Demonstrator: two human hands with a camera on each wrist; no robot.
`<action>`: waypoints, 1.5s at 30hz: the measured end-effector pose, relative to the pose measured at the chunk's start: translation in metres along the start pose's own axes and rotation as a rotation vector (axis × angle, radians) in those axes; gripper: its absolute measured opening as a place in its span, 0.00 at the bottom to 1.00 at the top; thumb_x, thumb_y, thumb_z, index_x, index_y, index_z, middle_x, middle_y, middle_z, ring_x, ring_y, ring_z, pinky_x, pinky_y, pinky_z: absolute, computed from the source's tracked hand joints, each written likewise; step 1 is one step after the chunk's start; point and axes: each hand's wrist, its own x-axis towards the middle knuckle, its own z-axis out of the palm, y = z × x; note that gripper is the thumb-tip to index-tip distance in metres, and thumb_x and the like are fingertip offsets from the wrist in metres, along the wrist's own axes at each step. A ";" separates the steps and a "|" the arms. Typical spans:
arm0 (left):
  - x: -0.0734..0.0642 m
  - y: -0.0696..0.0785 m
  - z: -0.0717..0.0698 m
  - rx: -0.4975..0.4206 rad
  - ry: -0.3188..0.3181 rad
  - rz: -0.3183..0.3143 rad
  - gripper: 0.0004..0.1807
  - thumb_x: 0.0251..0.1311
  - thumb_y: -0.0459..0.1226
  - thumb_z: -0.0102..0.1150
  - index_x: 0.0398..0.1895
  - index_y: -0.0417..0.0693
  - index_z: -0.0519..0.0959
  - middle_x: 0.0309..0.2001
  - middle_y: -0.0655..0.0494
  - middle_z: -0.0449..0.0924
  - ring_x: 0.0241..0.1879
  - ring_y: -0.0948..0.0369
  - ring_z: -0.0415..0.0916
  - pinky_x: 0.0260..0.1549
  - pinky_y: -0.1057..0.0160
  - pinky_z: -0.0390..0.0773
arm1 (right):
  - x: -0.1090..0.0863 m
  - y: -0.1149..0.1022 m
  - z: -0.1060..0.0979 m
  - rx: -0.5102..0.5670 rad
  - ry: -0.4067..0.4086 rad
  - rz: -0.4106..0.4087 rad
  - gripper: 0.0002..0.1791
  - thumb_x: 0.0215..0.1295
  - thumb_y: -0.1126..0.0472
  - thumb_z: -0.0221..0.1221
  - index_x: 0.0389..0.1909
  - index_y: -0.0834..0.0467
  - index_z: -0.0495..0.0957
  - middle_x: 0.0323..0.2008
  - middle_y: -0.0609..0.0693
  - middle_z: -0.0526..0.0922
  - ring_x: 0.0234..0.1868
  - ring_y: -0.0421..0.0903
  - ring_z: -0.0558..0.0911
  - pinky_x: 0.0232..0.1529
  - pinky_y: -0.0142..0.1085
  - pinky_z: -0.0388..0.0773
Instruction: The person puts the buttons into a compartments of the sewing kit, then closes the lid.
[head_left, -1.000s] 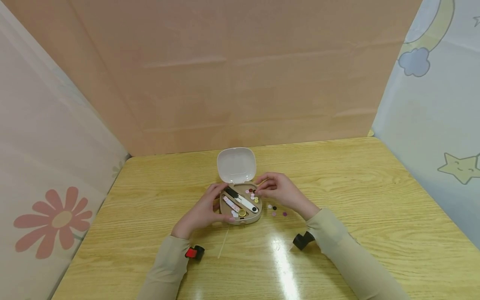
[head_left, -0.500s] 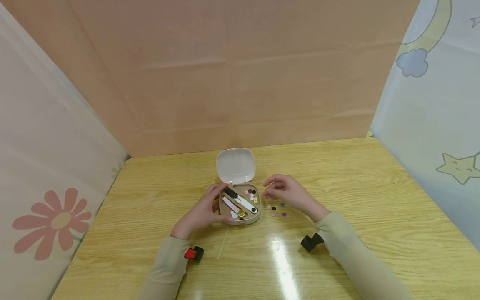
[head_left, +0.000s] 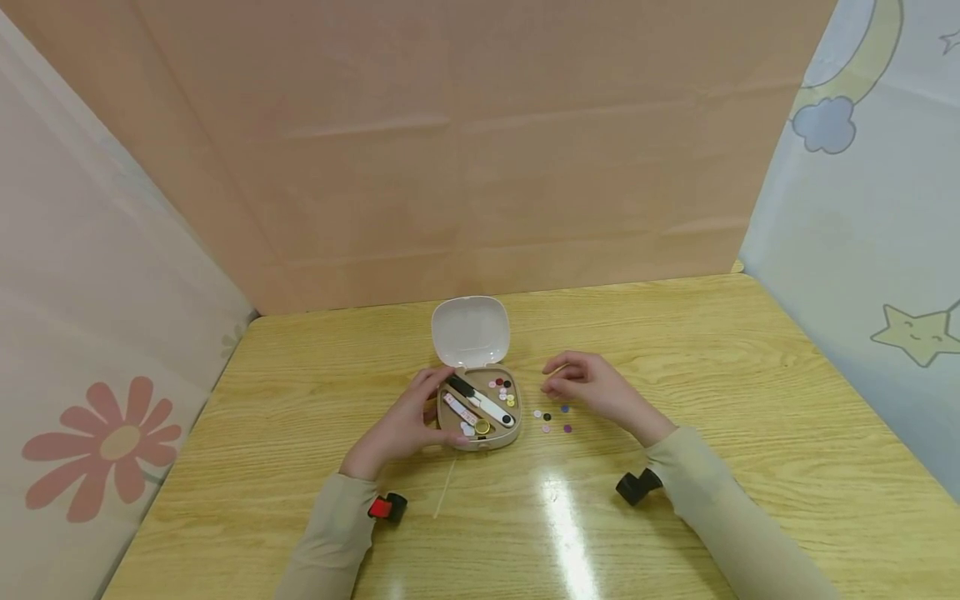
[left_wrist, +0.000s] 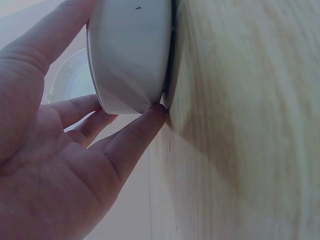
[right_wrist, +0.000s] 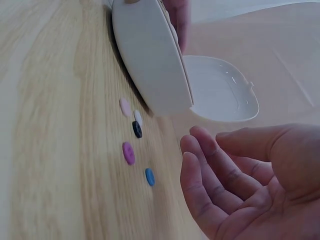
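Observation:
A small beige sewing box (head_left: 495, 444) stands on the table with its white lid (head_left: 471, 332) raised. Inside lie a white and black tool (head_left: 491, 408), a rolled tape-like strip (head_left: 460, 409), a gold-rimmed round piece (head_left: 482, 427) and several buttons (head_left: 511, 401). My left hand (head_left: 397, 423) holds the box from its left side, thumb at the front and fingers behind. To the right of the box, my right hand (head_left: 596, 389) hovers with loosely bent fingers and nothing visible in them. Below it lie several loose buttons: blue (right_wrist: 150, 177), purple (right_wrist: 128, 153), black (right_wrist: 137, 129), white and pink.
A thin pale stick (head_left: 445, 490) lies on the wooden table (head_left: 300, 400) in front of the box. A plain backdrop (head_left: 480, 167) rises behind the table, with printed panels on the left and right.
My right hand has drawn back from the box's button compartment to the right, uncovering the blue button on the table. My left hand stays on the box.

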 end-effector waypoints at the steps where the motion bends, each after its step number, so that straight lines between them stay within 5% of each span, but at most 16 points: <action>1: 0.000 0.000 0.000 -0.004 0.001 0.002 0.55 0.40 0.40 0.78 0.73 0.52 0.57 0.62 0.54 0.59 0.65 0.50 0.59 0.57 0.51 0.71 | -0.001 0.001 -0.001 -0.004 0.003 0.002 0.16 0.69 0.69 0.54 0.53 0.74 0.70 0.43 0.67 0.81 0.45 0.62 0.81 0.46 0.43 0.81; 7: -0.001 0.002 0.001 -0.034 0.010 0.010 0.54 0.40 0.34 0.78 0.73 0.49 0.57 0.62 0.49 0.59 0.66 0.46 0.57 0.58 0.46 0.70 | -0.006 0.003 -0.004 -0.015 0.017 0.000 0.16 0.68 0.69 0.54 0.52 0.74 0.70 0.42 0.67 0.81 0.45 0.61 0.81 0.45 0.42 0.81; 21: 0.000 0.003 0.000 0.010 0.006 0.005 0.55 0.40 0.43 0.78 0.73 0.54 0.57 0.61 0.55 0.60 0.66 0.49 0.58 0.58 0.51 0.70 | -0.012 0.009 -0.015 -0.131 0.010 -0.010 0.12 0.66 0.72 0.56 0.48 0.74 0.73 0.40 0.65 0.82 0.43 0.58 0.82 0.42 0.42 0.82; 29: 0.001 0.001 -0.001 0.021 0.000 -0.007 0.56 0.39 0.45 0.78 0.74 0.55 0.56 0.61 0.59 0.59 0.65 0.53 0.58 0.58 0.54 0.71 | -0.011 0.014 -0.017 -0.167 -0.017 -0.022 0.15 0.60 0.75 0.60 0.48 0.73 0.73 0.40 0.63 0.82 0.43 0.56 0.82 0.41 0.34 0.81; 39: 0.001 -0.001 0.001 0.003 0.004 0.019 0.54 0.41 0.40 0.78 0.73 0.53 0.57 0.61 0.53 0.60 0.65 0.49 0.58 0.58 0.50 0.70 | -0.011 0.018 -0.017 -0.165 -0.036 -0.025 0.16 0.59 0.76 0.61 0.48 0.72 0.73 0.40 0.63 0.82 0.43 0.57 0.81 0.40 0.33 0.80; 45: -0.007 0.026 -0.003 -0.018 -0.012 0.016 0.52 0.44 0.32 0.76 0.72 0.40 0.56 0.61 0.42 0.59 0.65 0.44 0.58 0.58 0.46 0.69 | -0.011 0.018 -0.014 -0.188 -0.032 -0.026 0.15 0.58 0.76 0.61 0.47 0.71 0.74 0.38 0.61 0.83 0.42 0.56 0.82 0.39 0.33 0.80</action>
